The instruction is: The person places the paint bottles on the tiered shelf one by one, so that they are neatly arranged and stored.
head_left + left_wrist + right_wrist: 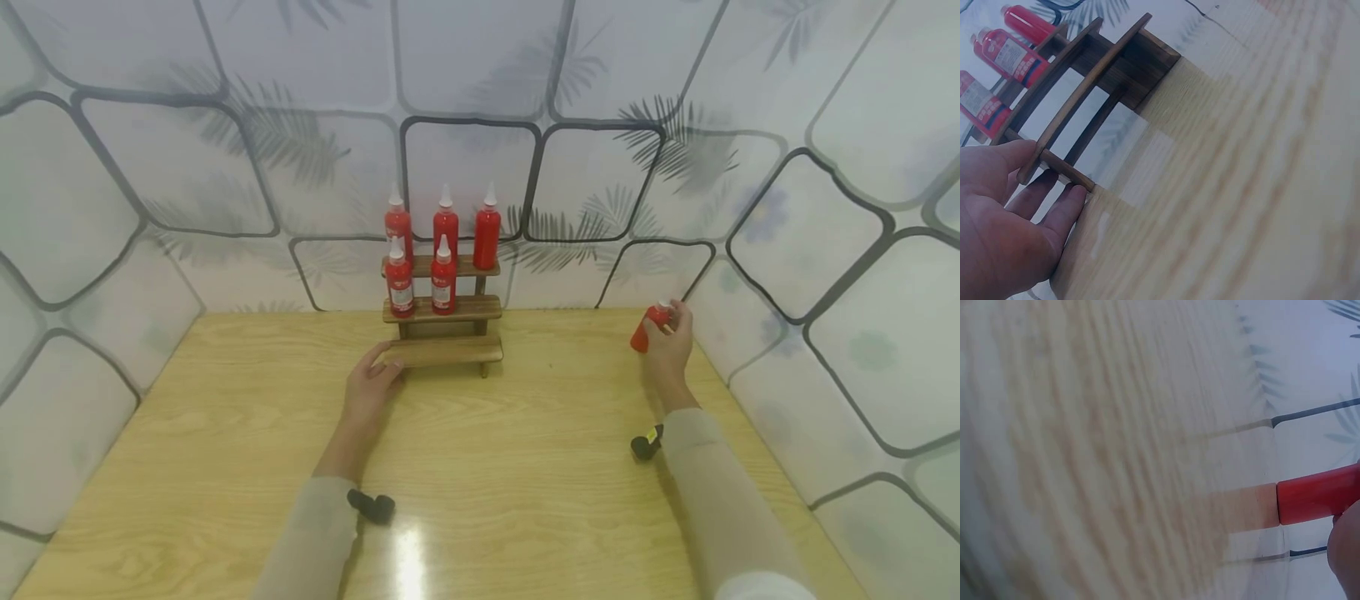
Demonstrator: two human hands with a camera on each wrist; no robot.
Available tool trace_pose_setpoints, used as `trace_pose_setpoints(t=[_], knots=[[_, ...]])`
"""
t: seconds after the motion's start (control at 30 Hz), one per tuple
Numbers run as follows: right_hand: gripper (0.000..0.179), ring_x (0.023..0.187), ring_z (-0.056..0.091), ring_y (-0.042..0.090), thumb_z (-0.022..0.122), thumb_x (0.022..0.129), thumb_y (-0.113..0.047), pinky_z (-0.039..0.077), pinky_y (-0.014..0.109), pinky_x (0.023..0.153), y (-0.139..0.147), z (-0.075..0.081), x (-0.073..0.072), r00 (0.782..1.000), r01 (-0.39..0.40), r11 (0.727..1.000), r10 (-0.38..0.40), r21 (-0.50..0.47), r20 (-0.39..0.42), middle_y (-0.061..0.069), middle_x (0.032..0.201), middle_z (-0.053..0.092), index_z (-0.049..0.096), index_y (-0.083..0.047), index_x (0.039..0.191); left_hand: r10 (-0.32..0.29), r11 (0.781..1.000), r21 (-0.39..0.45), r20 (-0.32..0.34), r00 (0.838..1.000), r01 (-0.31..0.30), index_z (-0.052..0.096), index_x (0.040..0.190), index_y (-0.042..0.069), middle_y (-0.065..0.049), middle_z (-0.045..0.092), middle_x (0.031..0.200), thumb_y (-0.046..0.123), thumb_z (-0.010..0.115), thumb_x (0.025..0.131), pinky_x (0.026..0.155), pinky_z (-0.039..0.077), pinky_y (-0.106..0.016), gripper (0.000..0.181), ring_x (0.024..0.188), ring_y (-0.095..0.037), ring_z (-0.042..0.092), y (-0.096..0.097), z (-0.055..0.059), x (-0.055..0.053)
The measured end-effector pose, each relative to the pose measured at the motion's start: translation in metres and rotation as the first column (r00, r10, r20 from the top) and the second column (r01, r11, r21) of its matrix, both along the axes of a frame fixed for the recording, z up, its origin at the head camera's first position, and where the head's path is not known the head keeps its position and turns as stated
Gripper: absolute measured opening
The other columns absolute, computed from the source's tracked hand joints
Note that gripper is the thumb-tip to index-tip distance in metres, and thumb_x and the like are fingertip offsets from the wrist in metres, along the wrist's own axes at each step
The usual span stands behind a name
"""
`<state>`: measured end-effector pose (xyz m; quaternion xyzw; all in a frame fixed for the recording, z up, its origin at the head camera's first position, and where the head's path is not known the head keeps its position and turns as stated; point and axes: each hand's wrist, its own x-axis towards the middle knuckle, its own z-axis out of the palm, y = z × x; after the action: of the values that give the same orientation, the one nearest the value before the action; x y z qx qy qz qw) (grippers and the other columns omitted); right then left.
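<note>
A three-step wooden display stand (450,353) stands on the table near the back wall. My left hand (371,379) grips the left end of its lowest step; in the left wrist view, the fingers (1072,206) wrap the step's edge and leg. Three red squeeze bottles (487,237) with white pointed nozzles line the top step. Two more labelled bottles (443,287) are upright on the middle step, at left and centre. Far to the right, my right hand (671,342) holds another red squeeze bottle (640,337), slightly tilted, near the tabletop. The right wrist view shows only its lower part (1313,495).
The light wood table (510,467) meets patterned wall panels (472,175) at the back and on both sides. Close to my right hand is the right side panel (765,350). A small black camera (372,506) is on each wrist.
</note>
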<state>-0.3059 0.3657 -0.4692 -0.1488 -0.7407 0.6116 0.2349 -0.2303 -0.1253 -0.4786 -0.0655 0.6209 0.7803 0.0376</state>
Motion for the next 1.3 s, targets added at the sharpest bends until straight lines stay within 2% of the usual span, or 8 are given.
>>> trace_pose_setpoints(t=[0.17, 0.33, 0.53, 0.7, 0.8, 1.03, 1.2, 1.3], knots=[[0.059, 0.131, 0.047, 0.026, 0.063, 0.099, -0.014, 0.048, 0.049, 0.112, -0.001, 0.0, 0.0, 1.0, -0.01, 1.0, 0.01, 0.015, 0.024, 0.004, 0.153, 0.042, 0.04, -0.032, 0.15, 0.003, 1.0, 0.011, 0.0, 1.0, -0.003, 0.04, 0.153, 0.01, -0.026, 0.053, 0.136, 0.009, 0.059, 0.102, 0.113, 0.049, -0.04, 0.055, 0.132, -0.039, 0.052, 0.001, 0.001, 0.001], [0.058, 0.127, 0.05, 0.028, 0.064, 0.099, -0.017, 0.046, 0.051, 0.111, -0.003, -0.004, 0.0, 0.999, -0.033, 0.993, 0.031, 0.112, 0.022, 0.007, 0.149, 0.047, 0.04, -0.026, 0.151, 0.009, 1.0, 0.014, -0.002, 1.0, -0.009, 0.041, 0.153, 0.01, -0.024, 0.054, 0.134, 0.009, 0.059, 0.102, 0.112, 0.049, -0.04, 0.054, 0.132, -0.039, 0.053, 0.001, 0.001, 0.001], [0.059, 0.126, 0.051, 0.026, 0.066, 0.098, -0.015, 0.047, 0.047, 0.112, -0.015, -0.002, 0.001, 0.996, -0.09, 0.986, 0.091, 0.14, -0.001, 0.01, 0.146, 0.049, 0.04, -0.019, 0.15, 0.014, 1.0, 0.021, 0.005, 1.0, -0.014, 0.041, 0.153, 0.01, -0.025, 0.055, 0.133, 0.008, 0.06, 0.101, 0.111, 0.05, -0.04, 0.055, 0.131, -0.041, 0.054, 0.002, 0.0, 0.0], [0.059, 0.12, 0.052, 0.017, 0.068, 0.095, -0.007, 0.05, 0.031, 0.107, -0.032, 0.015, 0.009, 0.989, -0.128, 0.978, 0.138, 0.162, -0.05, 0.016, 0.142, 0.052, 0.043, -0.008, 0.148, 0.011, 1.0, 0.016, 0.005, 1.0, -0.011, 0.04, 0.154, 0.01, -0.028, 0.053, 0.137, 0.008, 0.059, 0.101, 0.111, 0.05, -0.04, 0.056, 0.131, -0.041, 0.053, 0.002, 0.0, 0.0], [0.058, 0.116, 0.052, 0.014, 0.067, 0.094, -0.003, 0.051, 0.026, 0.102, -0.045, 0.028, 0.016, 0.982, -0.154, 0.97, 0.172, 0.189, -0.081, 0.02, 0.14, 0.053, 0.044, -0.002, 0.147, 0.014, 1.0, 0.019, 0.005, 1.0, -0.014, 0.039, 0.154, 0.01, -0.028, 0.052, 0.138, 0.008, 0.058, 0.101, 0.112, 0.05, -0.041, 0.057, 0.132, -0.042, 0.053, 0.002, -0.001, -0.001], [0.056, 0.117, 0.052, 0.015, 0.068, 0.094, -0.002, 0.051, 0.027, 0.103, -0.072, 0.048, 0.025, 0.953, -0.224, 0.937, 0.268, 0.267, -0.14, 0.024, 0.138, 0.054, 0.044, 0.003, 0.145, 0.025, 1.0, 0.001, -0.01, 1.0, -0.025, 0.041, 0.153, 0.015, -0.025, 0.053, 0.138, 0.013, 0.06, 0.102, 0.11, 0.051, -0.037, 0.054, 0.132, -0.038, 0.054, 0.001, -0.015, -0.007], [0.057, 0.116, 0.052, 0.013, 0.068, 0.094, -0.002, 0.052, 0.033, 0.107, -0.093, 0.061, 0.027, 0.934, -0.275, 0.927, 0.32, 0.254, -0.159, 0.024, 0.136, 0.054, 0.044, 0.003, 0.145, 0.027, 0.999, -0.023, -0.018, 0.999, -0.027, 0.042, 0.153, 0.017, -0.026, 0.052, 0.142, 0.017, 0.062, 0.101, 0.11, 0.052, -0.037, 0.055, 0.132, -0.038, 0.054, 0.0, -0.02, -0.009], [0.057, 0.115, 0.052, 0.012, 0.068, 0.094, -0.002, 0.051, 0.033, 0.108, -0.107, 0.069, 0.028, 0.917, -0.31, 0.919, 0.356, 0.243, -0.177, 0.024, 0.136, 0.055, 0.044, 0.002, 0.145, 0.032, 0.999, -0.023, -0.02, 0.999, -0.033, 0.043, 0.152, 0.017, -0.026, 0.053, 0.14, 0.016, 0.062, 0.101, 0.109, 0.052, -0.036, 0.055, 0.13, -0.038, 0.056, 0.0, -0.021, -0.01]])
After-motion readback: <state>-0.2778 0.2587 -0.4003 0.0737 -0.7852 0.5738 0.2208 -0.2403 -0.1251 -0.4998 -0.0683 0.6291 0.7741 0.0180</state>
